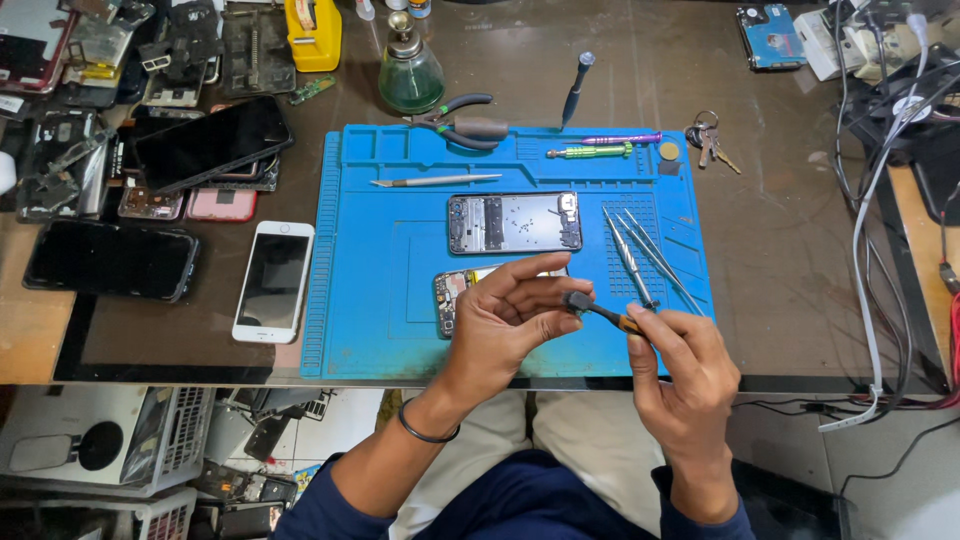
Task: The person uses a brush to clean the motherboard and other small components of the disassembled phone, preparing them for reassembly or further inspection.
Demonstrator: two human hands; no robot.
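My left hand (510, 318) pinches a small dark part (577, 300) between thumb and fingers, above the near edge of a blue work mat (360, 300). My right hand (685, 375) holds a thin tool with an orange-and-black tip (622, 320) that touches that part. Under my left hand lies an opened phone (450, 296), mostly hidden. A second opened phone frame (514, 222) lies further back on the mat.
Tweezers (640, 255), a metal spudger (435, 181), screwdrivers (600, 150) and pliers (460, 125) rest on the mat. Several phones (273, 280) lie to the left, with a green glass bottle (410, 72) behind the mat. Keys (708, 140) and cables (870, 250) are on the right.
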